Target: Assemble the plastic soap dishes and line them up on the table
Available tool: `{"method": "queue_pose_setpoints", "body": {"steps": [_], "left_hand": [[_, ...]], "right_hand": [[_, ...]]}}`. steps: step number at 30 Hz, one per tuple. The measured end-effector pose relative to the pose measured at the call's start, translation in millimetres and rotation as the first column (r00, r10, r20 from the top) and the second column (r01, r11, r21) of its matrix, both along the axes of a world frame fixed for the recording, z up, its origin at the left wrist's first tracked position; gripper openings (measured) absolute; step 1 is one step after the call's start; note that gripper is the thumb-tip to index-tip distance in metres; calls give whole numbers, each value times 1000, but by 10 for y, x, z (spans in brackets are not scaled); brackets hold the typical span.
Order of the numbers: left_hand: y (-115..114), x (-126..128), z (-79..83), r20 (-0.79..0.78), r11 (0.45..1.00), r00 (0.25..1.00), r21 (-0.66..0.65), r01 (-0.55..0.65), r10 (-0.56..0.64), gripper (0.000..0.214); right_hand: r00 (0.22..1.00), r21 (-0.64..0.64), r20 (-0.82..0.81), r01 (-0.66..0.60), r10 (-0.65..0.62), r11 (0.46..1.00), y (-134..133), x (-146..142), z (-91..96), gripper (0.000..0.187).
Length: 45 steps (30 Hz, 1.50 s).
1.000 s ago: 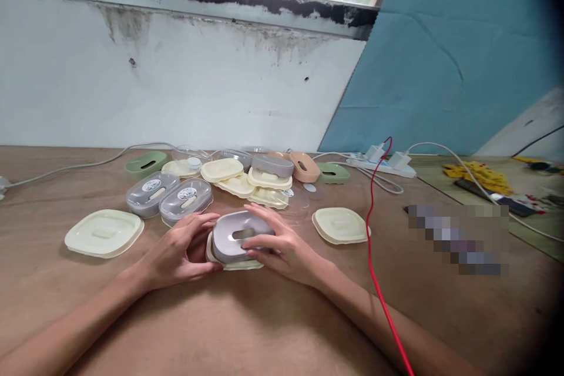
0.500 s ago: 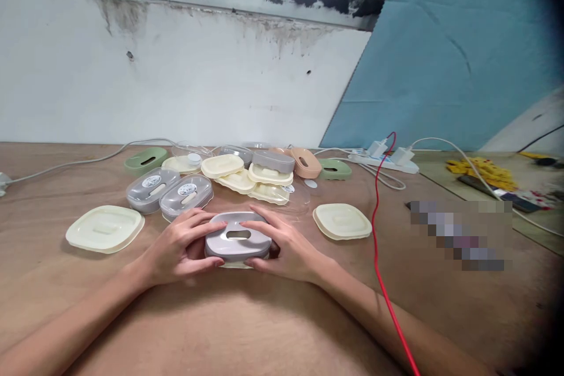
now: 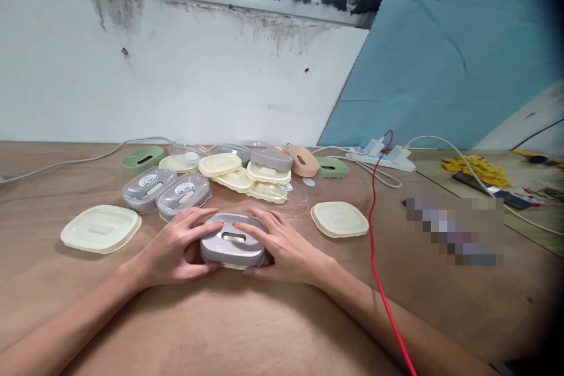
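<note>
Between my two hands sits a grey oval plastic lid point(image 3: 233, 247) with a slot in its top. A cream tray lies under it, and its thin edge shows below the front rim. The tray's cream ridge shows through the slot. My left hand point(image 3: 178, 247) grips the lid's left side, index finger on top and thumb at the front edge. On the other side my right hand point(image 3: 279, 247) holds it the same way. Beyond my left hand are two grey lidded boxes point(image 3: 184, 197) in clear covers with round labels.
One cream tray point(image 3: 101, 229) lies at the left, another cream tray point(image 3: 339, 219) at the right. Behind is a pile of cream trays point(image 3: 233, 179), with an orange lid point(image 3: 304, 161) and green lids. A red cable point(image 3: 373, 235) runs from a power strip point(image 3: 388, 160) past my right arm.
The grey lid has settled lower onto the cream tray, and the ridge now fills the slot. Both hands stay on it, with the right fingers slightly shifted. The view moved a little.
</note>
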<state>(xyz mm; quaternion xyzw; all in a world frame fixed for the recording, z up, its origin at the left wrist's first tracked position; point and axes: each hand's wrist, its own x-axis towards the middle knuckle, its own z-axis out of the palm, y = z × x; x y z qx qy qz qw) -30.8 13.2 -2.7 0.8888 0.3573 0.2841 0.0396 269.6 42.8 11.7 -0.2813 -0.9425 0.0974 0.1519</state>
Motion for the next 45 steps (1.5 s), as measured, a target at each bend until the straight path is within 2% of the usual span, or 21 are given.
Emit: {"method": "queue_pose_setpoints", "body": {"steps": [2,4,9,14,16,17,19,21,24,29,33,38,43,45], "left_hand": [[0,-5,-12,-9,1000,1000,7,2,-2,68],[-2,2,-14,-10,1000,1000,12,-8,8,67],[-15,36,-3,-23,999,1000,34,-15,15,67],[-14,7,-22,-18,996,998,-79,50,-52,66],[-11,-11,-27,-12,993,999,-106,48,-50,60],[-9,-16,-27,-11,993,999,-113,43,-45,59],[-8,-21,-29,-14,993,999,-118,30,-32,57],[-7,-21,-32,-15,992,1000,-124,17,-19,57],[-13,-23,-38,-7,991,1000,-133,6,-7,56],[-36,-43,-24,7,980,1000,-200,-11,12,53],[-39,-56,-14,4,975,1000,-219,-23,24,52],[-26,-45,-15,22,984,999,-178,-31,35,51],[-15,-23,20,46,983,998,-182,-23,32,56],[-12,-18,31,70,981,997,-189,-32,46,60]], "right_hand": [[1000,31,19,-25,24,999,-17,-5,12,77],[999,48,37,-35,33,998,-31,-8,21,71],[995,35,93,-31,28,999,-60,-14,34,67],[996,43,56,-72,70,996,14,1,50,75],[1000,99,-2,29,-29,995,110,55,50,64],[992,135,-42,124,-119,983,172,99,46,56],[936,192,-120,349,-331,917,309,218,28,46],[857,196,-138,515,-497,834,441,357,1,49],[801,148,-52,597,-596,789,583,527,-41,59],[791,137,-22,608,-611,782,648,589,-53,60],[782,156,-104,623,-615,766,638,581,-18,47],[736,133,-240,671,-633,730,637,613,0,46],[730,144,-429,637,-532,757,585,624,78,43],[762,186,-506,554,-404,812,522,601,142,38]]}}
